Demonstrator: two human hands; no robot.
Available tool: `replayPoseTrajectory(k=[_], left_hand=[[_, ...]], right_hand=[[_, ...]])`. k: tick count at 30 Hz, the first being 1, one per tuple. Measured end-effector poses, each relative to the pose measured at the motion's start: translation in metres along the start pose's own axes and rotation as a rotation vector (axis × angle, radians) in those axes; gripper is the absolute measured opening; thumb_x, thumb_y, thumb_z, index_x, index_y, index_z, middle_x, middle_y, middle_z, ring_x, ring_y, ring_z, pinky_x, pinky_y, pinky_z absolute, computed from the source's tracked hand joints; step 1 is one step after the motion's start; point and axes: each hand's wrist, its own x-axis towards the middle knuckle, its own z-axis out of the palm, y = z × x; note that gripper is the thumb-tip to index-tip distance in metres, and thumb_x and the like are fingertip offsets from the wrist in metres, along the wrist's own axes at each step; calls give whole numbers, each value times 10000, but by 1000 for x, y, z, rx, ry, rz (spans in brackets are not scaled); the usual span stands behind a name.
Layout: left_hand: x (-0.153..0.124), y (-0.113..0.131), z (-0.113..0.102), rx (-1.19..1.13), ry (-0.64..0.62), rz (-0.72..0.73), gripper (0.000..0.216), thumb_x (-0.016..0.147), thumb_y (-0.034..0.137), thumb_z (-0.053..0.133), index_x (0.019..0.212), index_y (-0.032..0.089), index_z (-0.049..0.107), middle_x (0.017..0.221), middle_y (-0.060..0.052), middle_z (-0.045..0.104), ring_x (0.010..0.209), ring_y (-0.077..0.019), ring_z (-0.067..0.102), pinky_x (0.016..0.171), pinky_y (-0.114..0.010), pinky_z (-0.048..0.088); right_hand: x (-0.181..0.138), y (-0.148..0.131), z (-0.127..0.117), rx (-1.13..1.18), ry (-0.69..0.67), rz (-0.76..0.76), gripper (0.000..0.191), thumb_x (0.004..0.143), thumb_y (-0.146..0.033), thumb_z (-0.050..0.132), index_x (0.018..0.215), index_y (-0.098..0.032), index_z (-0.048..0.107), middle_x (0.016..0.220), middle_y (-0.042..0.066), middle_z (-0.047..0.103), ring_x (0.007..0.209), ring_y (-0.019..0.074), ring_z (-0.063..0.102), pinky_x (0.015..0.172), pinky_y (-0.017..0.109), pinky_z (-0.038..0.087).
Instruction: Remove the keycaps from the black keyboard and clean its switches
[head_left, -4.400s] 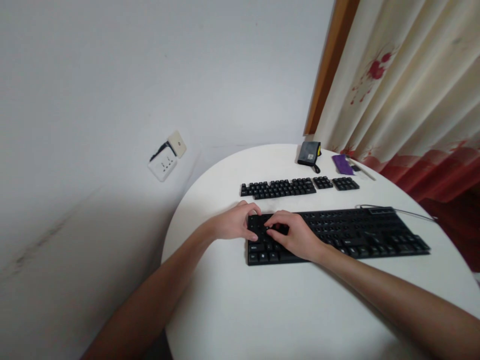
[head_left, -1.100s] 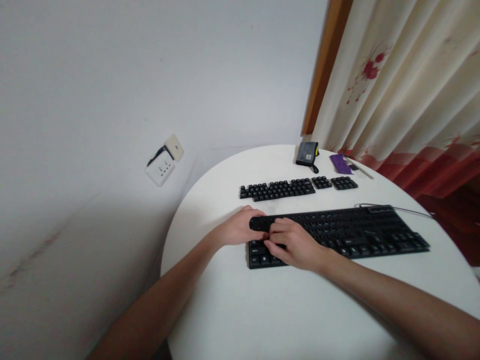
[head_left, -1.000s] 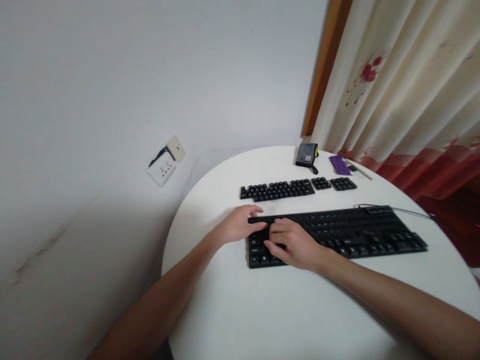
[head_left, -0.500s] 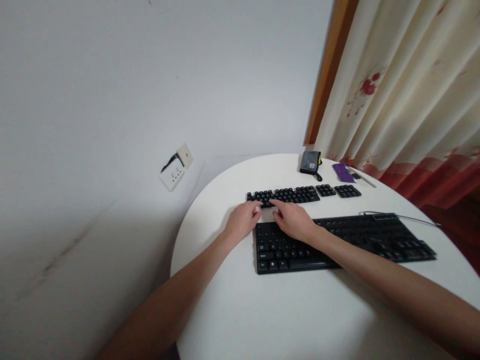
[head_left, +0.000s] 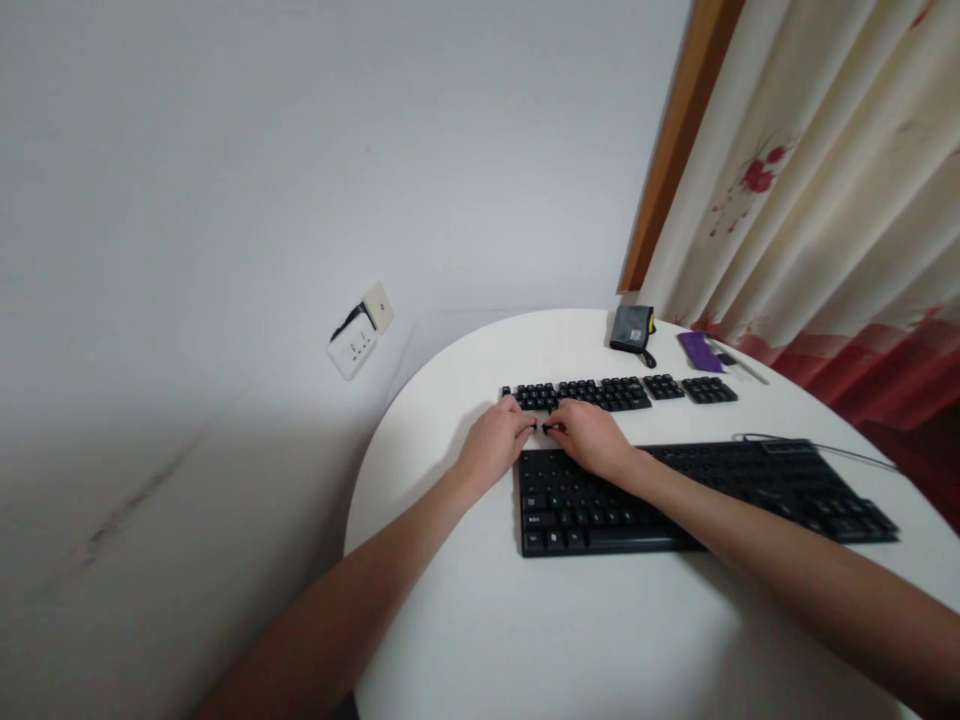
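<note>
A black keyboard point(head_left: 705, 490) lies on the round white table point(head_left: 600, 640). Behind it, loose black keycaps point(head_left: 592, 393) are laid out in rows in three groups. Both my hands hover over the strip of table between the keycap rows and the keyboard's far left corner. My right hand point(head_left: 592, 438) pinches a small black keycap point(head_left: 545, 428) at its fingertips. My left hand point(head_left: 495, 440) is curled, and its fingertips meet the same keycap from the left.
A grey pouch point(head_left: 630, 328), a purple item point(head_left: 700, 350) and a thin stick point(head_left: 742, 365) lie at the table's far edge. The keyboard's cable point(head_left: 840, 448) runs right. A wall socket point(head_left: 358, 335) is on the left, a curtain point(head_left: 825, 200) on the right.
Both hands left the keyboard's left keys, reached back to the loose keycap rows, then drew slightly toward the keyboard with a keycap pinched between the fingertips. The camera view shifted a little.
</note>
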Motion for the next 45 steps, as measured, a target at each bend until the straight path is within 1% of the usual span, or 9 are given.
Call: replayPoseTrajectory(k=[6, 11, 15, 18, 21, 25, 30, 34, 45], left_hand=[[0, -2, 5, -49, 26, 12, 201, 908, 170, 558, 912, 195, 757, 1006, -49, 653, 928, -183, 624, 881, -295, 487], [1, 1, 2, -84, 40, 29, 194, 889, 131, 569, 895, 180, 757, 996, -60, 682, 913, -183, 636, 877, -303, 494], [4, -4, 3, -109, 22, 57, 175, 880, 137, 585, 866, 182, 754, 969, -64, 706, 916, -190, 642, 873, -307, 488], [6, -7, 5, -92, 6, 39, 175, 872, 134, 582, 846, 170, 751, 909, -69, 715, 891, -195, 647, 852, -301, 484], [5, -2, -1, -84, 10, -38, 142, 843, 141, 612, 844, 171, 751, 879, -65, 717, 841, -190, 650, 810, -291, 486], [-2, 18, -16, -271, 42, -94, 118, 819, 194, 653, 877, 186, 756, 885, -41, 728, 725, -152, 623, 728, -268, 486], [-13, 43, -24, -608, -235, -29, 143, 792, 275, 695, 871, 184, 774, 843, -32, 738, 720, -151, 613, 633, -241, 453], [-15, 50, -25, -649, -438, -14, 149, 783, 279, 693, 829, 171, 786, 838, -47, 746, 734, -165, 635, 635, -244, 458], [-14, 50, -27, -634, -464, 23, 105, 773, 243, 702, 791, 186, 789, 838, -44, 727, 733, -148, 631, 622, -233, 447]], right_hand=[[2, 1, 3, 44, 42, -37, 108, 872, -187, 626, 825, -188, 723, 983, 59, 675, 897, 183, 652, 770, 257, 452], [2, 2, 4, 76, 38, -52, 83, 856, -165, 642, 853, -184, 723, 908, 53, 699, 881, 192, 654, 776, 270, 451], [-3, 4, -3, 185, 124, -22, 60, 844, -186, 665, 833, -181, 724, 865, 45, 701, 809, 174, 635, 751, 273, 451], [-18, 6, -11, 362, 194, 0, 50, 838, -194, 674, 821, -180, 719, 812, 28, 697, 729, 155, 609, 708, 273, 453], [-42, 8, -18, 559, 188, 29, 85, 850, -224, 655, 805, -183, 714, 796, 25, 699, 718, 157, 608, 673, 277, 461], [-74, 11, -23, 726, 188, 57, 110, 860, -259, 644, 807, -190, 710, 840, 31, 710, 774, 170, 633, 712, 292, 483], [-88, 9, -19, 752, 192, 84, 78, 843, -244, 668, 808, -194, 717, 845, 32, 714, 767, 169, 638, 714, 293, 485], [-87, 7, -9, 760, 159, 51, 76, 837, -221, 667, 796, -190, 722, 824, 32, 712, 761, 164, 640, 704, 288, 485], [-88, 7, -2, 762, 169, 78, 43, 807, -174, 692, 795, -189, 730, 814, 16, 712, 748, 151, 628, 676, 265, 460]])
